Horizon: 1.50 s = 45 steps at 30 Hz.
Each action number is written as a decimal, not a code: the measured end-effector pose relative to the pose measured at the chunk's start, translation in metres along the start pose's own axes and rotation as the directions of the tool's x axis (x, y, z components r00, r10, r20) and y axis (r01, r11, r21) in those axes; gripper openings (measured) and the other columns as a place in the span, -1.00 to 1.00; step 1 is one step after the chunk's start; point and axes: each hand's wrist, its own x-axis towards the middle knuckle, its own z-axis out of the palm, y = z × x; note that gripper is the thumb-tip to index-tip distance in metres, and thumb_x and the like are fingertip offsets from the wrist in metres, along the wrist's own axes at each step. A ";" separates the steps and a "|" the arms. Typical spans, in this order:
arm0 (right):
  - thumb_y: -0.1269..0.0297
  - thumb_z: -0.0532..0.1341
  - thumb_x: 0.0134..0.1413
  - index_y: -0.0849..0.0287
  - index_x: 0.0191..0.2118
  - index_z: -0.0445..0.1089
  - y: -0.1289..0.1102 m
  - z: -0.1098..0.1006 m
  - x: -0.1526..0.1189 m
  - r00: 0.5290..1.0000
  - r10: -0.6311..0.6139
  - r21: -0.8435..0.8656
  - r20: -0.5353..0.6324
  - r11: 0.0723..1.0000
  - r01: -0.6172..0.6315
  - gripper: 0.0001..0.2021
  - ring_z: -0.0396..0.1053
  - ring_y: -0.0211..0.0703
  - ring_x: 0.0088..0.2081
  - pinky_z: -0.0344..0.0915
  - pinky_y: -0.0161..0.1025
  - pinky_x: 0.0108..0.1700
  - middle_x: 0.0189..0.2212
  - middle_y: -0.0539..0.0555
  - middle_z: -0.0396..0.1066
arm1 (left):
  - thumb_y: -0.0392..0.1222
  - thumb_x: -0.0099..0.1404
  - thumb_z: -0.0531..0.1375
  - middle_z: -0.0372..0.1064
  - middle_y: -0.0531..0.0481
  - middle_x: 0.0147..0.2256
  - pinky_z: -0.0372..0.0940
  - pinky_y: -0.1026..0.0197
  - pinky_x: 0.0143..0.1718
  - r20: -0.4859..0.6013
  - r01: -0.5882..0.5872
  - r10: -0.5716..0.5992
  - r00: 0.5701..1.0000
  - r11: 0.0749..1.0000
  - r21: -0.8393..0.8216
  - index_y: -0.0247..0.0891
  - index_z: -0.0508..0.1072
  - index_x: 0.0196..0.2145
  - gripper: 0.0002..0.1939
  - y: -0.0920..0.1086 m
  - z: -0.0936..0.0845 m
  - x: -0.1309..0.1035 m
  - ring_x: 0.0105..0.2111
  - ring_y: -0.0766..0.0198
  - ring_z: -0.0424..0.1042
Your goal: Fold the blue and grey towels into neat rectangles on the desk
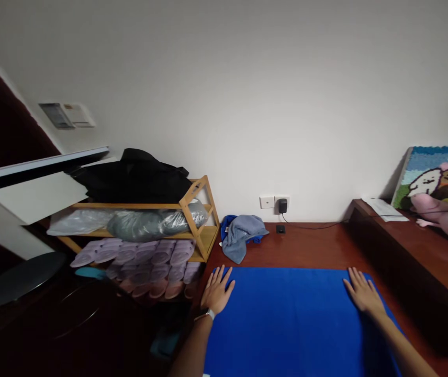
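Note:
A blue cloth (287, 319) lies spread flat over a reddish-brown wooden tabletop (306, 243). My left hand (216, 290), with a watch at the wrist, rests palm down on the cloth's far left corner, fingers spread. On the far right corner lies my right hand (364, 291), also palm down with its fingers apart. Neither hand grips anything. Beyond my left hand, a crumpled grey-blue cloth (242, 236) sits in a heap with a darker blue one (227, 222) partly under it.
Left of the table stands a wooden rack (204, 238) with a black bag (137, 178), plastic-wrapped bundles and several slippers (163, 251). A black plug (282, 206) sits in the wall socket. On the raised right ledge are a pink plush toy (444, 217) and a fuzzy picture (439, 173).

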 end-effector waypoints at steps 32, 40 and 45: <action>-0.13 -0.27 0.40 0.26 0.49 -0.14 -0.317 -0.013 -0.076 0.865 -0.502 0.263 -0.018 0.832 0.488 -0.26 -0.27 -0.03 0.49 -0.35 0.07 0.48 0.48 0.15 -0.21 | 0.18 0.52 -0.08 0.00 -0.09 0.44 -0.06 -0.15 0.41 -0.008 -0.004 0.003 1.000 1.000 -0.024 -0.02 0.13 0.41 -0.39 0.002 -0.001 -0.002 0.43 0.02 -0.02; -0.15 -0.23 0.29 0.09 0.47 0.01 -0.031 -0.009 -0.017 0.997 -0.029 0.199 -0.075 0.979 0.043 -0.25 -0.18 0.26 0.47 -0.21 0.28 0.42 0.45 0.16 0.00 | 0.18 0.51 -0.06 0.02 -0.06 0.43 -0.07 -0.15 0.41 -0.019 -0.002 0.001 1.000 1.000 -0.029 0.01 0.15 0.40 -0.40 -0.001 0.004 0.002 0.43 0.02 -0.01; -0.23 -0.23 0.21 -0.08 0.45 0.05 0.053 -0.009 -0.003 0.995 0.035 0.348 -0.093 0.938 0.000 -0.23 -0.16 0.26 0.46 -0.17 0.24 0.42 0.42 0.04 0.08 | 0.18 0.51 -0.07 0.01 -0.07 0.44 -0.07 -0.16 0.41 0.002 -0.007 0.007 1.000 1.000 -0.017 0.00 0.14 0.41 -0.40 -0.001 0.004 0.004 0.43 0.03 -0.02</action>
